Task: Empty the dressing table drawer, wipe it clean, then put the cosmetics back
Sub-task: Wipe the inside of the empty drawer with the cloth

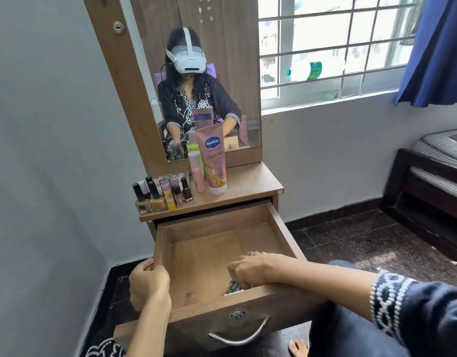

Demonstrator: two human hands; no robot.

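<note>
Wooden dressing table top (250, 185) carries nail polish bottles (160, 194), a pink tube (215, 161), a slim bottle (197, 172).

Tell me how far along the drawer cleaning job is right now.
Emptying looks done: the drawer holds no cosmetics, and the nail polish bottles and lotion tube stand on the tabletop. Wiping is in hand: the right hand presses a cloth inside near the front wall, while the left hand grips the drawer's left side. Putting the cosmetics back remains.

Grey walls (42, 150), dark tiled floor (351, 240), barred window (325, 47), blue curtain (438, 47), bed (433, 176) right.
</note>
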